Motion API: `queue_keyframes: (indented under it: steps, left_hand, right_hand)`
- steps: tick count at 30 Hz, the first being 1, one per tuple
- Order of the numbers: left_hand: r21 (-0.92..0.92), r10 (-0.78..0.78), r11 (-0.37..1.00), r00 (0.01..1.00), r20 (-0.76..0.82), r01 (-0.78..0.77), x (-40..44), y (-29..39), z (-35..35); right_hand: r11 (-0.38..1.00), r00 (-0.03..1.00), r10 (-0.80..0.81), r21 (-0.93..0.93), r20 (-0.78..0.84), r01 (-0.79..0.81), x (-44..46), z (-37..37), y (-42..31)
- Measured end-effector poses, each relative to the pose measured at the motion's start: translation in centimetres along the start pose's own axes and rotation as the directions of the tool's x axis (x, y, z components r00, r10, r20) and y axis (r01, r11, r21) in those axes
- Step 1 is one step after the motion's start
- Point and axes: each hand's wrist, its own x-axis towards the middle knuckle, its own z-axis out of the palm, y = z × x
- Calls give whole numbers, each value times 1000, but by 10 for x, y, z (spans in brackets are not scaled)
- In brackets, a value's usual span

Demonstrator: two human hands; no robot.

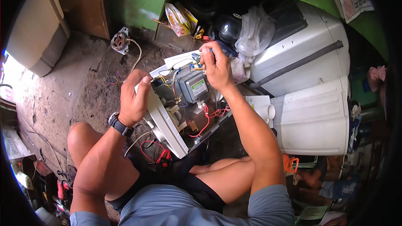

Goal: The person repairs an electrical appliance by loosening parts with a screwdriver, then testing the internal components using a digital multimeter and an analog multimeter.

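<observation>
Head view. Bare hands, two. One opened appliance (167, 127) on the floor (90, 86), in front of the person's knees, tilted, white panel to the left.

Left hand (133, 98): at the panel's upper corner, fingers curled over the edge, part closed, gripping it. One dark watch (120, 124) on that wrist. Right hand (218, 68): over the far end, thumb and fingers drawn together beside the wiring; cannot tell what, if anything, is pinched.

Inside the casing: one grey box (192, 87) with one green label; red wires (207, 119) near the lower side, yellow and blue ones farther up. Contents of the box not visible.

Around: one motor (120, 42) on the floor, upper left, one pale cable off it. One red-and-black tool (164, 158) just below the panel.

Dark recess beyond: one printed bag (180, 20), contents hidden; one black helmet (227, 27); one clear bag (256, 31), crumpled, contents unclear. Right side: two white housings (310, 119), one grey hose (299, 63) across the upper.
</observation>
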Motion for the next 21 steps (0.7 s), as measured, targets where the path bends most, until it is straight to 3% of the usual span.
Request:
queue_keyframes:
  steps: [5, 21]
  left_hand:
    - [-1, 35, 999, 999, -26, -36, 0, -3, 4]
    - [1, 24, 1000, 1000, -16, -24, 0, 3, 1]
  right_hand:
    - [1000, 998, 26, -8, 57, -25, -1, 1, 1]
    - [999, 999, -40, -16, 23, 41, 0, -1, -6]
